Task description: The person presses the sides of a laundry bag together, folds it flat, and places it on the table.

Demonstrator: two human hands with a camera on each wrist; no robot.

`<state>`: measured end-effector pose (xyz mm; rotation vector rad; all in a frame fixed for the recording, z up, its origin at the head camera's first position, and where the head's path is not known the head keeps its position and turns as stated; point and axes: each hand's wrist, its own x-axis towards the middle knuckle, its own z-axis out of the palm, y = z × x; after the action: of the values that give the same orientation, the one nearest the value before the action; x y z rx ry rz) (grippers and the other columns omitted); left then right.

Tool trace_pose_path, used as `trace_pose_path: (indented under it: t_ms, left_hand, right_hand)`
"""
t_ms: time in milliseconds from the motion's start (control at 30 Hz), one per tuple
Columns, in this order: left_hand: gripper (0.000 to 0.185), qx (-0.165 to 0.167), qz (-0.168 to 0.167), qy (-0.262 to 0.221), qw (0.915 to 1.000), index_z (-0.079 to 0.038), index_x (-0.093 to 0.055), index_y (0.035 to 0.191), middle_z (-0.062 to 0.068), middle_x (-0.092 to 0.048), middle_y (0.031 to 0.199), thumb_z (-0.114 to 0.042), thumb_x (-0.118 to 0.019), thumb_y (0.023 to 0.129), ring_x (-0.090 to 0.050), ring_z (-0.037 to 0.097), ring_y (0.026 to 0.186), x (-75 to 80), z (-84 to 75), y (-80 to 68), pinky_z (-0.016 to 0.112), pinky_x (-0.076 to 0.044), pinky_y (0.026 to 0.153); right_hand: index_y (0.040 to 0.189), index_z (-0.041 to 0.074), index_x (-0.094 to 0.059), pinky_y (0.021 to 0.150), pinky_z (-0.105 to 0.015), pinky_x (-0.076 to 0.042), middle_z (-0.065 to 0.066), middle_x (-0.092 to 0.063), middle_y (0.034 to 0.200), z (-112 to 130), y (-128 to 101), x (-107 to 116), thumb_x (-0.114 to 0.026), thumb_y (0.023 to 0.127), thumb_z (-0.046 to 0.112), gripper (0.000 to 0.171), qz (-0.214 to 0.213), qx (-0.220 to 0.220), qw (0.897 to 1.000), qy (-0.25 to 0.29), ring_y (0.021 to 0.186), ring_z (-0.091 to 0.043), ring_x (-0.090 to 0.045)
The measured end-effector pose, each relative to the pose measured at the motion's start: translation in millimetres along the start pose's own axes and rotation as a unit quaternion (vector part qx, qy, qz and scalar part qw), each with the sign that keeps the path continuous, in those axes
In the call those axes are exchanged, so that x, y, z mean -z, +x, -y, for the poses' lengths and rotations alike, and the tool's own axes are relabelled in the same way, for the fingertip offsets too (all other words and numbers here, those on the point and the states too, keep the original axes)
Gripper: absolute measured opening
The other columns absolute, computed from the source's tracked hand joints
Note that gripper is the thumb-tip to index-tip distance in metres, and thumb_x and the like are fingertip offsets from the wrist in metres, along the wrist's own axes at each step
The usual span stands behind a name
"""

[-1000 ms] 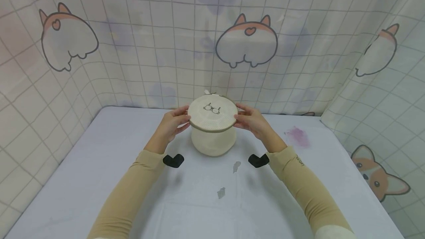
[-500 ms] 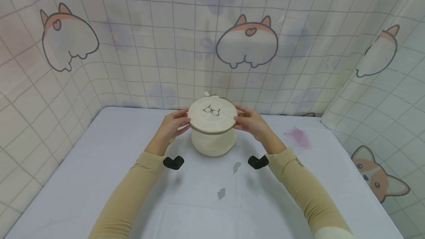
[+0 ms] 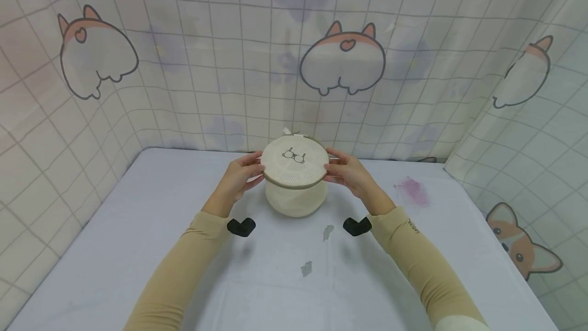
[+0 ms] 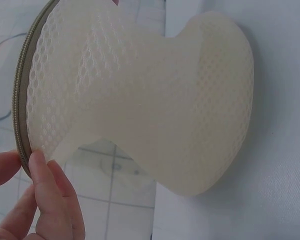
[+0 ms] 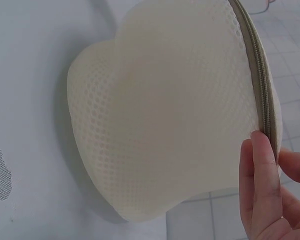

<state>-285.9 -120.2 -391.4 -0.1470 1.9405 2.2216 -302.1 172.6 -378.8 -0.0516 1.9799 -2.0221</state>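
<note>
Head view: bag (image 3: 294,183) of cream mesh, standing on bench (image 3: 138,249), near the far edge. Left hand (image 3: 239,178) pinching the round top rim on one side, right hand (image 3: 351,173) pinching it on the other. Hardly moved from a second ago; only tipped a touch, with both pinches kept. So just being held steady, top rim up and lower part squashed on the bench. Little drawing on the lid, too small to read. Grey and pink marks on the bench, two black corner bits by the sleeves.

Left wrist view: mesh bag close up, zip running round the rim. Fingers (image 4: 50,190) clamped on the rim edge. Rest of the hand cut off below.

Right wrist view: same bag from the other side. Fingers (image 5: 260,185) clamped on the zip rim. Inside of the bag hidden in all views; zip open or closed, cannot tell.
</note>
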Motion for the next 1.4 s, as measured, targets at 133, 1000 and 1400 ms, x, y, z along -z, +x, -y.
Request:
trace_pose_path:
  t_ms: [133, 1000, 1400]
  left_hand:
    - [0.056, -0.002, 0.001, -0.004, 1.0000, -0.009, -0.049, 0.153, 0.005, -0.052, 0.128, 0.001, -0.060, 0.100, -0.059, 0.012, 0.099, -0.4, 1.4, 0.5, 0.025, -0.055, 0.091]
    - [0.055, 0.009, -0.017, -0.017, 0.9997, -0.007, -0.049, 0.153, 0.010, -0.051, 0.136, 0.003, -0.059, 0.100, -0.059, 0.012, 0.094, -1.0, 10.2, 5.8, 0.025, -0.056, 0.090]
    - [0.055, 0.015, -0.018, -0.014, 0.9996, -0.008, -0.049, 0.153, 0.012, -0.051, 0.140, 0.002, -0.059, 0.100, -0.059, 0.015, 0.099, 0.2, 16.2, 6.8, 0.027, -0.055, 0.093]
  right_hand:
    - [0.162, 0.006, -0.027, 0.085, -0.027, -0.059, -0.027, -0.043, 0.149, -1, -1, 0, -0.055, 0.103, -0.005, 0.066, -0.001, -0.002, 1.000, -0.004, 0.090, -0.013, -0.068]
    - [0.161, 0.005, -0.029, 0.084, -0.026, -0.059, -0.030, -0.044, 0.149, -9, 3, 1, -0.055, 0.103, -0.004, 0.064, 0.001, -0.011, 1.000, 0.007, 0.088, -0.011, -0.069]
    - [0.161, 0.002, -0.028, 0.080, -0.023, -0.059, -0.026, -0.051, 0.137, -17, 4, 3, -0.054, 0.103, -0.004, 0.063, 0.015, -0.004, 1.000, 0.016, 0.083, -0.010, -0.069]
